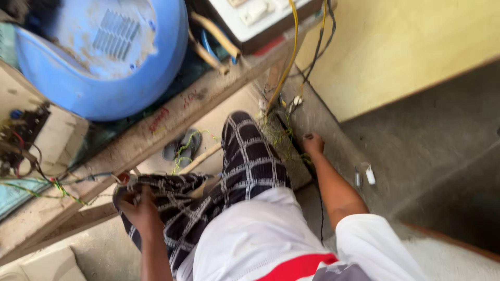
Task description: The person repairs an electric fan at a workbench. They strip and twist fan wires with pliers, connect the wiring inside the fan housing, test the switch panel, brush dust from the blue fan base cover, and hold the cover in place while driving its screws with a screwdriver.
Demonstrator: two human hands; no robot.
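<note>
A seated person's right hand (313,143) is reaching down, fingers curled among tangled wires (278,132) on the floor. The left hand (139,208) is resting on a knee, fingers closing around thin wires (127,179) at their tips.

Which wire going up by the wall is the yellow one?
The yellow wire is the leftmost, running up to the white box. The wires beside it, nearer the wall, are dark.

Left hand (139,207) curled on knee; right hand (313,143) reaches down, arm outstretched.

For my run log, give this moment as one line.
left hand: on knee, fingers curled | right hand: reaching to floor by wires | blue tub on bench
</note>
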